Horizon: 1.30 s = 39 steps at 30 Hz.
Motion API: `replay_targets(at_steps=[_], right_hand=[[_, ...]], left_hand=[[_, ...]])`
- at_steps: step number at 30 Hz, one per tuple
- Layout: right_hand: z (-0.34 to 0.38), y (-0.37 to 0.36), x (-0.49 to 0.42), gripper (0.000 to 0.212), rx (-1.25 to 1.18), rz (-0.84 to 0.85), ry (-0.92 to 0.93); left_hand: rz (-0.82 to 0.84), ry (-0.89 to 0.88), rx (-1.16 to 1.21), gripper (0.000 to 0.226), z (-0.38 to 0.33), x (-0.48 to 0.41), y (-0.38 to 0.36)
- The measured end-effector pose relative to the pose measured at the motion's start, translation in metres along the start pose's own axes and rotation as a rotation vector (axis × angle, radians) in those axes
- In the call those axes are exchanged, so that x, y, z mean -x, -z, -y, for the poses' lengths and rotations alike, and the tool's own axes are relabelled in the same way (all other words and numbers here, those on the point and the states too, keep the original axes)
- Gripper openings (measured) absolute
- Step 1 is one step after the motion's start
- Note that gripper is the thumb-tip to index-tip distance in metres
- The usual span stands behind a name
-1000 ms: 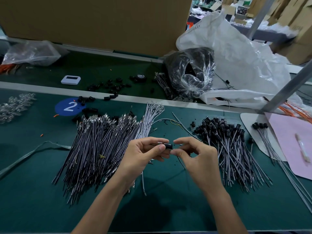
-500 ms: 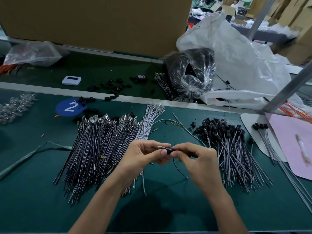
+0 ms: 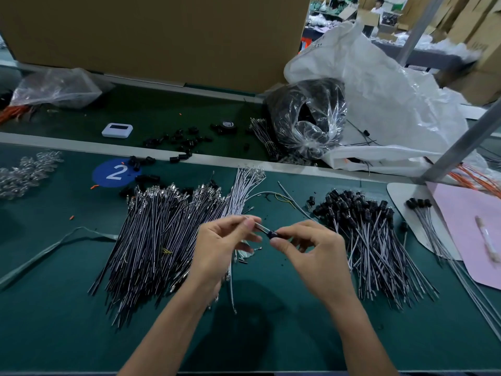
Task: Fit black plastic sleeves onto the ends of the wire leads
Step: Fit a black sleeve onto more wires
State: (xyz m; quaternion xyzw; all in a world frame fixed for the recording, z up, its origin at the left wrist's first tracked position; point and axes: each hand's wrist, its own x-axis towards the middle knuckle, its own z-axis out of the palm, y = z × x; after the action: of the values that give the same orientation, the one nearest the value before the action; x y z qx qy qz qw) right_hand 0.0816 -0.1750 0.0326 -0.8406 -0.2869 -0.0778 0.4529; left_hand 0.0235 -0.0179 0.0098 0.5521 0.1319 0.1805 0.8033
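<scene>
Over the green mat, my left hand (image 3: pixel 222 242) pinches the metal-tipped end of a wire lead (image 3: pixel 260 227) between thumb and fingers. My right hand (image 3: pixel 311 248) pinches a small black plastic sleeve (image 3: pixel 272 234) that sits on that lead's end. A large pile of bare wire leads (image 3: pixel 162 229) lies to the left of my hands. To the right lies a pile of leads with black sleeves fitted (image 3: pixel 363 226). Loose black sleeves (image 3: pixel 179 145) are scattered on the far strip of the bench.
A blue round sticker marked 2 (image 3: pixel 115 172) is on the mat at back left, with clear parts (image 3: pixel 24 172) further left. A white device (image 3: pixel 117 130), a bag of black parts (image 3: pixel 306 118), white plastic sacks (image 3: pixel 379 104), a pink sheet with a pen (image 3: pixel 485 240) and a metal post (image 3: pixel 461 142) surround the work area.
My hands have drawn slightly apart. More of the lead's metal end shows between them, and the sleeve now sits at my right fingertips.
</scene>
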Motion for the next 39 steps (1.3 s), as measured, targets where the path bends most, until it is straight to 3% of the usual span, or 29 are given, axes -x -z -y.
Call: replay_targets(at_steps=[3,7,12,15,17,23,26,30,36,39], right_hand=[[-0.010,0.008,0.003,0.011,0.099,-0.047,-0.032],[-0.016,0.014,0.003,0.013,0.042,-0.081,-0.029],[-0.009,0.010,-0.001,0.010,-0.682,-0.082,-0.285],[0.000,0.009,-0.007,0.014,-1.056,-0.118,-0.309],[0.004,0.008,-0.012,0.010,-1.158,-0.123,-0.286],[0.008,0.000,-0.019,0.029,-0.809,-0.017,-0.221],[0.012,-0.010,-0.016,0.034,-0.801,0.074,-0.224],[0.015,-0.015,-0.013,0.036,-0.829,0.098,-0.238],[0.018,-0.011,-0.008,0.033,-0.788,0.127,-0.240],[0.015,-0.010,-0.003,0.018,-0.720,0.132,-0.241]], left_hand=[[-0.199,-0.001,0.079,0.017,-0.010,-0.009,0.016],[-0.244,0.005,0.073,0.022,-0.012,-0.011,0.022],[-0.179,0.155,0.205,0.021,-0.005,-0.003,0.025],[-0.077,0.259,0.192,0.021,0.001,0.005,0.022],[-0.037,0.239,0.133,0.017,0.004,0.010,0.018],[0.015,0.046,0.130,0.024,-0.010,0.009,0.005],[0.140,0.029,0.030,0.032,-0.014,0.005,-0.008],[0.179,0.034,0.098,0.029,-0.014,0.001,-0.015],[0.157,-0.016,0.172,0.024,-0.014,0.000,-0.018],[0.099,-0.048,0.174,0.025,-0.015,0.001,-0.018]])
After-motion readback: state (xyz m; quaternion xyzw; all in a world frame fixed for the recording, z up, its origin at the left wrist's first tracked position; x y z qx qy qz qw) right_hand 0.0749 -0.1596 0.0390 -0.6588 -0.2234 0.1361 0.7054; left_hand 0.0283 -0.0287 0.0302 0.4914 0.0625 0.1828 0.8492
